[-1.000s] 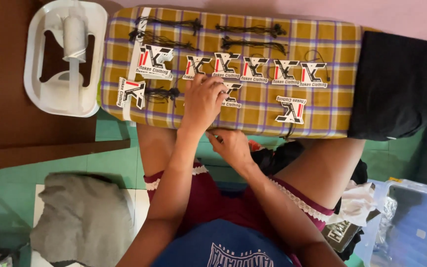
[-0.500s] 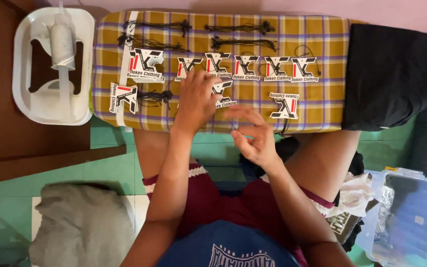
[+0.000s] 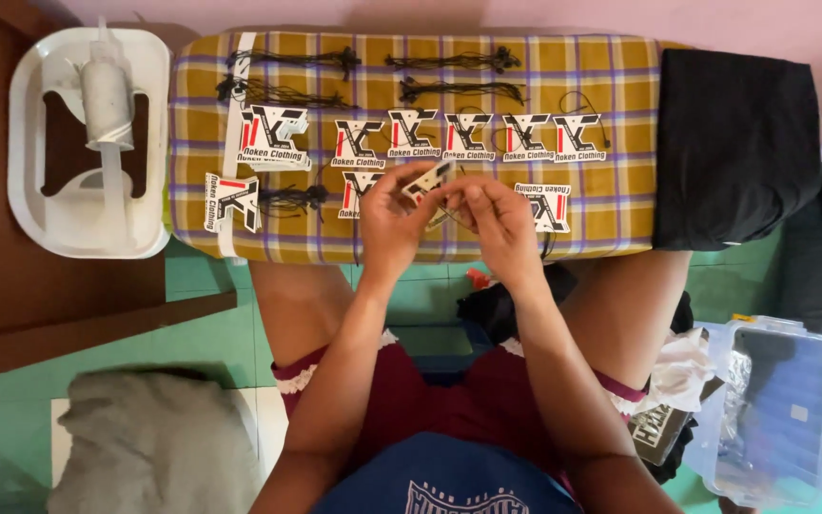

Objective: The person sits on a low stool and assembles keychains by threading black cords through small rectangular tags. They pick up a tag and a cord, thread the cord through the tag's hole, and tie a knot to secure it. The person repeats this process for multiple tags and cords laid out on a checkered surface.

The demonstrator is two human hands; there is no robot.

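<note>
Your left hand (image 3: 387, 217) and right hand (image 3: 501, 221) meet over the near edge of the board (image 3: 611, 205), both pinched on one tag (image 3: 430, 178) held tilted just above the cloth. A thin black string seems to run between your right fingertips, though it is too fine to be sure. Keep the left pinch low on the tag so its hole stays free, and work the string with the right thumb and forefinger only. Hold the tag clear of the tags (image 3: 468, 135) in the row behind it, and of the one (image 3: 544, 205) just right of your right hand. Bundled strings (image 3: 454, 62) lie along the far edge; a folded black cloth (image 3: 734, 143) covers the right end.
</note>
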